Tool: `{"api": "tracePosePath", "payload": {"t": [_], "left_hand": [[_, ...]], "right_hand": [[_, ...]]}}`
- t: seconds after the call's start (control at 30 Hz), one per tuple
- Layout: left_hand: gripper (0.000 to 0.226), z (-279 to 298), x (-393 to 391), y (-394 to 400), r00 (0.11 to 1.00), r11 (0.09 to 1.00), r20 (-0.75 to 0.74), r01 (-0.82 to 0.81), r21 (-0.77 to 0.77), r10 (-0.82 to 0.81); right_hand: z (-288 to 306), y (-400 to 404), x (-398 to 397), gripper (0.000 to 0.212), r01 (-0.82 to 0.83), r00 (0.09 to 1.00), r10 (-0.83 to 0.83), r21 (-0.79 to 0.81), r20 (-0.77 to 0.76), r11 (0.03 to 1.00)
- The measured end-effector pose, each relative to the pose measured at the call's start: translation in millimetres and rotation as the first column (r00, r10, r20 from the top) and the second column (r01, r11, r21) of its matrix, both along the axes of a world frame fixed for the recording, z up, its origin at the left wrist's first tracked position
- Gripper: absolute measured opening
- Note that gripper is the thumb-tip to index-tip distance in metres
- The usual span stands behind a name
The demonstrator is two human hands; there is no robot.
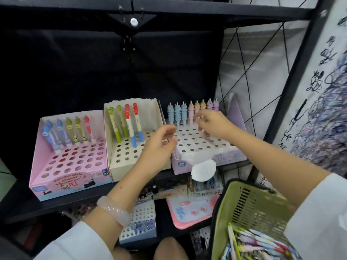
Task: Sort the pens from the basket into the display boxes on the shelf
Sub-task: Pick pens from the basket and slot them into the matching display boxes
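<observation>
Mid-sort, placement step at the purple display box (pixel 210 158), rightmost of three on the black shelf (pixel 75 201). Right hand (pixel 212 124) is over the box's back rows, fingers curled down; it looks to be pinching a pinkish pen (pixel 206 133) and seating it in a hole just in front of the back row of ridged pastel pens (pixel 191 111), though the hand hides most of it, so I can't confirm the grip for sure. Left hand (pixel 161 143) hovers at the gap between the cream display box (pixel 131 158) and the purple one, fingers loosely curved, thumb apart, holding nothing I can see. Cream box has four pens standing at the back (two green, two red-topped); pink display box (pixel 62 166) on the left has about six retractable erasers in its back rows. Most holes in all three boxes are unfilled. Green basket (pixel 249 209) hangs at the right forearm, lower right, with a heap of mixed pens (pixel 262 244) in its bottom, so my read is that the task is early-to-mid, with plenty left. Next move, as I judge it: let go once the pen stands upright, then dip into the basket for another and match its type to a box. Needs vertical alignment over the hole; neighbours stand close, easy to knock over.
</observation>
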State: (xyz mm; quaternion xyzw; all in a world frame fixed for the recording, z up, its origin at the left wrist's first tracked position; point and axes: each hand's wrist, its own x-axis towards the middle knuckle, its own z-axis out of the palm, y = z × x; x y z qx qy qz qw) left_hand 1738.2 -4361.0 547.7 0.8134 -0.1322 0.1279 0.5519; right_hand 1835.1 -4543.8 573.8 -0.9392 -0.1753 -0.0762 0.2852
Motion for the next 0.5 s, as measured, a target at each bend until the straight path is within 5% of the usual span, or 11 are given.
{"api": "tracePosePath", "payload": {"t": [0.27,0.5], "left_hand": [[0.021,-41,-26,-92,0.972,0.976,-0.093,0.217,0.000,-0.216],[0.024,-145,-45,-148,0.862,0.894,-0.369,0.423,0.149,-0.347]], "right_hand": [[-29,-97,-103,0.018,-0.017,0.951,0.085,0.223,-0.298,0.975],[-170,-181,-147,0.024,0.083,0.841,-0.136,-0.124,-0.524,0.989]]}}
